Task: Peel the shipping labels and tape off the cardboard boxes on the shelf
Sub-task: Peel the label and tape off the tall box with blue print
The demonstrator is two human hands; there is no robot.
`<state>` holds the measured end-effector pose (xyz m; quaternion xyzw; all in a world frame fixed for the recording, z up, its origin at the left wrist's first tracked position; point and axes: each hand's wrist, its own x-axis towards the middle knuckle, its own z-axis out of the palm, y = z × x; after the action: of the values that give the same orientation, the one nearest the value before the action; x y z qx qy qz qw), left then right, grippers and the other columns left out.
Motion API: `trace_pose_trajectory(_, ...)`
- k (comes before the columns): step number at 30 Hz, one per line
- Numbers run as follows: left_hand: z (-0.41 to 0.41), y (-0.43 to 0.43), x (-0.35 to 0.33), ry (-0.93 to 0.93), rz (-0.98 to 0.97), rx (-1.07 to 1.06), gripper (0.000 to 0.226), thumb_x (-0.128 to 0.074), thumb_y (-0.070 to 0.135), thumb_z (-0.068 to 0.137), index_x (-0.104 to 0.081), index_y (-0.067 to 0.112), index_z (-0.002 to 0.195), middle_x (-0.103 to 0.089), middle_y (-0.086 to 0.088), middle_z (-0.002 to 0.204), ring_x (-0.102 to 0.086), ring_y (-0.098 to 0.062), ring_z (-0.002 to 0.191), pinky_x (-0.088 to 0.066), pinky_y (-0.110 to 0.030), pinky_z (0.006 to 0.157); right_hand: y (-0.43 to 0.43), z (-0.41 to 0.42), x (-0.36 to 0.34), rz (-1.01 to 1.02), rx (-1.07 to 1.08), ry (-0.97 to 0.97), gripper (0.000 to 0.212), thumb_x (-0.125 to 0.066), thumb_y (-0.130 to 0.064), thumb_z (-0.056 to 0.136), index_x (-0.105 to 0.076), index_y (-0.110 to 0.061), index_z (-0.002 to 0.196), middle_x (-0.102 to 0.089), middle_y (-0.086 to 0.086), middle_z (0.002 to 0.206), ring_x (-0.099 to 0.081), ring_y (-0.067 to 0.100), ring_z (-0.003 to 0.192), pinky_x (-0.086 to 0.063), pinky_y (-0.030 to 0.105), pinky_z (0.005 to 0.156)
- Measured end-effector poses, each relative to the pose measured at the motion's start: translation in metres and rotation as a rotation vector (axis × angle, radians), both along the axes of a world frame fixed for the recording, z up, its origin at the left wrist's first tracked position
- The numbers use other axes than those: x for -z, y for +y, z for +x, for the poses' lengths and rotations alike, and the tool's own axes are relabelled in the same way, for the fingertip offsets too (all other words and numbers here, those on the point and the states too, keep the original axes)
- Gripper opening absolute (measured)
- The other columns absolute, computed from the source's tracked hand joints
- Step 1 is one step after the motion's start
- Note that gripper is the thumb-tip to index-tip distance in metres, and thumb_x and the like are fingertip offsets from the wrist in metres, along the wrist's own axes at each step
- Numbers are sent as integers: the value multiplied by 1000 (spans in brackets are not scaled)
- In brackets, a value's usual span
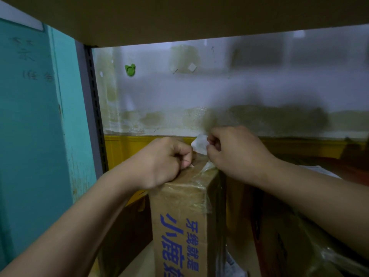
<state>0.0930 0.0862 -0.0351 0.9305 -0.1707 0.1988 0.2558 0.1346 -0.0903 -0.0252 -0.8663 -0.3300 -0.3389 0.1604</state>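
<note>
The left hand (161, 160) was held fist-like on the top near edge of the cardboard box (179, 216), its forearm reaching in from the lower left, the fingers curled tightly under and the thumb pressed against them. A pale sliver was seen at the fingertips, but whether anything was pinched there could not be told. The right hand (235, 150) was brought in from the lower right, wrist raised above the box's far right corner, and a white label scrap (199, 144) was pinched between its thumb and bent fingers, lifted clear of the cardboard. Wrinkled clear tape (207, 171) was left stuck over the box's top corner and right edge.

The box, printed with blue characters, was stood upright on the shelf, just in front of a yellow crate (123, 148). Another brown carton (289, 246), wrapped partly in plastic, was placed to its right, partly covered by the right forearm. A stained white wall (199, 90) with a green clip (130, 70) was seen behind, a perforated shelf post (95, 108) and a teal panel (30, 116) to the left.
</note>
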Motion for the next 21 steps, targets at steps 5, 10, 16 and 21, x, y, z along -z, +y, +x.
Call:
trace_pose_trajectory(5,-6,2,0,-38,-68,11,39,-51,-4,81,-64,32,82,-72,7,93,-67,-12,99,-52,-43,91,1,-4,-1,-9,7,10,26,-52,-24,91,-40,-24,68,-48,-3,72,-47,22,75,-30,30,62)
trace_pose_trajectory(10,-18,0,-34,110,294,33,28,-59,11,95,-73,30,111,-73,11,105,-66,-4,95,-50,-22,86,-2,-7,-2,-10,12,23,21,-51,-24,92,-43,-27,73,-47,-5,71,-47,22,74,-31,30,62)
trace_pose_trajectory(16,-12,-9,-62,94,621,96,20,-68,18,92,-75,26,109,-74,13,102,-57,7,93,-40,-2,75,-4,-8,-3,-14,2,42,15,-51,-25,93,-47,-25,79,-49,-3,72,-49,22,74,-32,30,61)
trace_pose_trajectory(21,1,-14,-67,4,774,162,13,-70,23,91,-77,22,102,-74,10,94,-53,13,71,-37,-3,67,-5,-5,-2,-16,10,39,25,-51,-26,93,-42,-25,70,-46,-4,69,-49,22,73,-32,30,61)
